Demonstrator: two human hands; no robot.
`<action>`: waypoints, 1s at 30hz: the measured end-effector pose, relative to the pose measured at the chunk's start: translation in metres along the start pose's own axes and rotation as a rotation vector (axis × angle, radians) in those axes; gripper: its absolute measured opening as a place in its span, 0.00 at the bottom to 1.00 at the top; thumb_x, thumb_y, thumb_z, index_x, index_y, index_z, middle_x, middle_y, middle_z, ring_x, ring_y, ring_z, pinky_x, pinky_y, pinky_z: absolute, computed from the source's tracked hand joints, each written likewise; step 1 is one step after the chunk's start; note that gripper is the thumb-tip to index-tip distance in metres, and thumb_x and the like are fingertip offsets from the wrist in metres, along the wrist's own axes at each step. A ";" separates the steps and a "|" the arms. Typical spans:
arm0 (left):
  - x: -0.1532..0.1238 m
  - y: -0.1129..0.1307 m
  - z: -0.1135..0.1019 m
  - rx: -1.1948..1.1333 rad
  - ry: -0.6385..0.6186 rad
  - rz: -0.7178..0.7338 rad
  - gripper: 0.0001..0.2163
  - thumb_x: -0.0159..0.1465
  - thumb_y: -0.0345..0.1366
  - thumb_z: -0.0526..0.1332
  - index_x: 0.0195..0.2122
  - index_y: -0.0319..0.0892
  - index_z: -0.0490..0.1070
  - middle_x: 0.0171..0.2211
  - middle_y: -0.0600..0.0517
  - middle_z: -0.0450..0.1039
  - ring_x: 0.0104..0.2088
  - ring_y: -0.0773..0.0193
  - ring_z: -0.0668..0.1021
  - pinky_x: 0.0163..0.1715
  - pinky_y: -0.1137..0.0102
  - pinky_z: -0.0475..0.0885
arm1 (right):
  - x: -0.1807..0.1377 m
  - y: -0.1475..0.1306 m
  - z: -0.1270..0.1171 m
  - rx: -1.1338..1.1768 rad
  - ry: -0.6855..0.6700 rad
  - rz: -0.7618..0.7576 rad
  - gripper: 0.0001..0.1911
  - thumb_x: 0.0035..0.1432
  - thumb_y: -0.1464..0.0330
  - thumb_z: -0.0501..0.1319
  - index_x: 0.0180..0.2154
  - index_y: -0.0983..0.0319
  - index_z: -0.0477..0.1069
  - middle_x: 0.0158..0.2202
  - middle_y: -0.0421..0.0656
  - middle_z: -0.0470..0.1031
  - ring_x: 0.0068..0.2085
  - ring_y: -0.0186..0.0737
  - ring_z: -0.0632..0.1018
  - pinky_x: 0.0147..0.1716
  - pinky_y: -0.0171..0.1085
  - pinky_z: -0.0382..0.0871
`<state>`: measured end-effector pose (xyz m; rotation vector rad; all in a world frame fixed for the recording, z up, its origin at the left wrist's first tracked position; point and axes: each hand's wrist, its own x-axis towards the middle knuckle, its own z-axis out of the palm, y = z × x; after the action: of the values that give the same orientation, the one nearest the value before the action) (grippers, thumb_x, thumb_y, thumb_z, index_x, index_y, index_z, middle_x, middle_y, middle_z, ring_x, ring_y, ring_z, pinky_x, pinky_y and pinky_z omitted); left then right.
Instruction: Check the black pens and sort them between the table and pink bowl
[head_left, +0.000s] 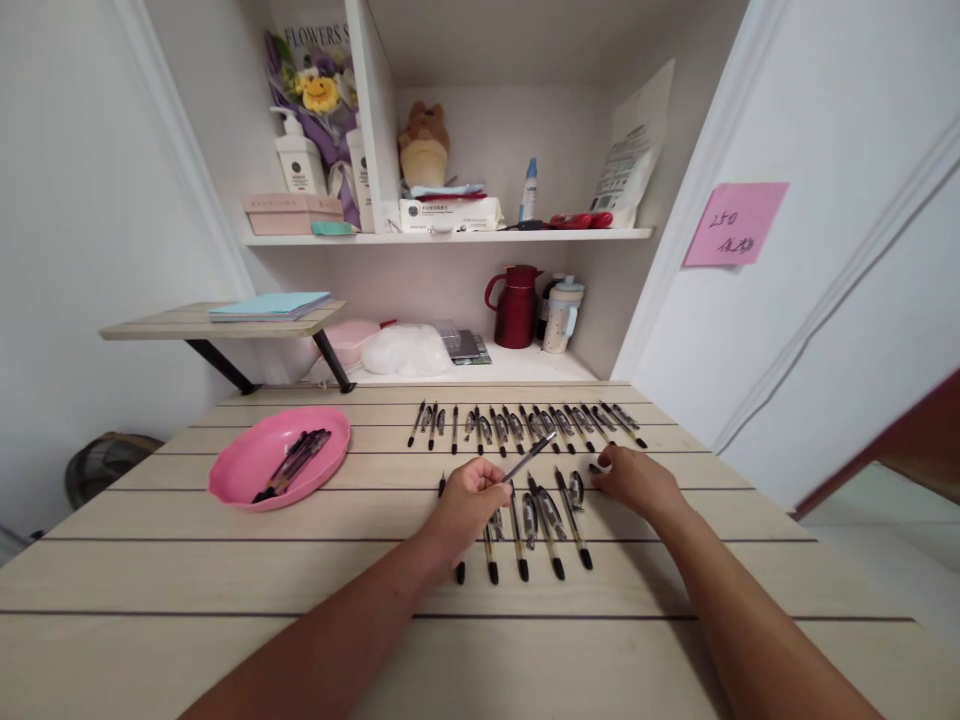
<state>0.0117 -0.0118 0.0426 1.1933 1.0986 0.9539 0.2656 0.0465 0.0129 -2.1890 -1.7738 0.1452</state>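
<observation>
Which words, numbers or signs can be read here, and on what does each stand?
"FLOWERS S": backing behind the bouquet, rest hidden.
"250": pink note; handwriting below unclear.
Too small or blurred: print on pump bottle, pink box, white pack, blue-capped bottle, white bag, pen caps.

The left forearm [330, 625] reached in from the lower left, its left hand [461, 510] turned inward with thumb [498, 496] and fingers [484, 470] drawn together in a pinch. The right forearm [742, 590] angled up from the lower right; the right hand [636, 482] lay palm down, fingertips [606, 458] pointing left and bent downward. Both arms were bare, the hands apart.
</observation>
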 end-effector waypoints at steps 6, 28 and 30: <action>-0.001 -0.003 0.000 0.046 -0.050 0.021 0.05 0.51 0.35 0.57 0.26 0.40 0.62 0.20 0.57 0.67 0.14 0.77 0.55 0.15 0.79 0.48 | -0.002 -0.014 -0.010 0.812 0.016 -0.048 0.11 0.44 0.64 0.60 0.33 0.60 0.71 0.22 0.40 0.70 0.23 0.36 0.69 0.23 0.36 0.60; 0.000 -0.003 0.002 0.067 -0.050 0.026 0.05 0.51 0.35 0.58 0.25 0.40 0.62 0.19 0.57 0.66 0.15 0.77 0.56 0.17 0.78 0.48 | -0.028 -0.055 -0.016 1.672 -0.231 -0.085 0.13 0.41 0.65 0.67 0.32 0.59 0.71 0.23 0.36 0.67 0.23 0.28 0.69 0.22 0.30 0.63; 0.001 -0.004 0.002 0.070 -0.050 0.038 0.05 0.51 0.34 0.58 0.25 0.40 0.62 0.19 0.57 0.66 0.16 0.76 0.57 0.17 0.78 0.49 | -0.032 -0.059 -0.013 1.647 -0.267 -0.092 0.12 0.41 0.65 0.67 0.32 0.60 0.71 0.23 0.36 0.67 0.23 0.28 0.69 0.22 0.30 0.64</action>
<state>0.0137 -0.0121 0.0385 1.2920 1.0809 0.9162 0.2072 0.0241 0.0399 -0.8501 -0.9976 1.3281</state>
